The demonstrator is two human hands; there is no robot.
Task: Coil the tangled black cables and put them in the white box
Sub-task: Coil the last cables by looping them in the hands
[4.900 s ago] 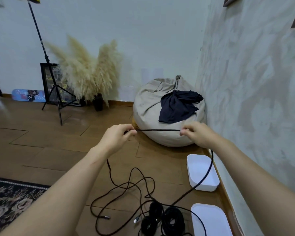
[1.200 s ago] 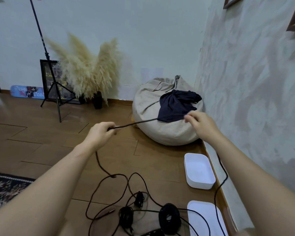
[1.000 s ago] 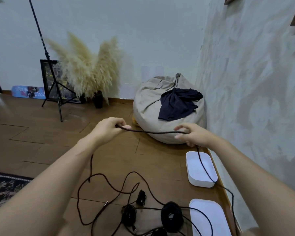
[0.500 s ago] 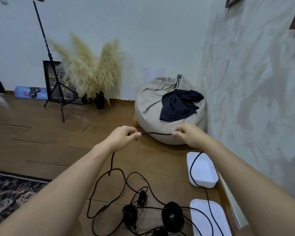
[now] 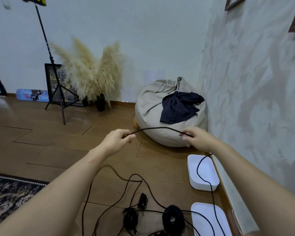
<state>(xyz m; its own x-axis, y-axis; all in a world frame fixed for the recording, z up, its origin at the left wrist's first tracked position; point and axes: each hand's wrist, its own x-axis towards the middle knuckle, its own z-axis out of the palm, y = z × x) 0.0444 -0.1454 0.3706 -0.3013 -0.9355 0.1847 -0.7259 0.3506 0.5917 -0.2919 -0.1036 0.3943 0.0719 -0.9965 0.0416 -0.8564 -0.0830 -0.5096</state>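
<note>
head | left hand [image 5: 117, 140] pinches black cable [image 5: 160, 128] | right hand [image 5: 197, 140] pinches it — arched between

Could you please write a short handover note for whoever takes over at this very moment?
Left hand and right hand each grip the black cable, a span arched between them; its tail hangs across the white box.
Done: coiled bundles lie on the floor, outside the box.
To do: coil this cable and the loose tangle, then box everything.
</note>
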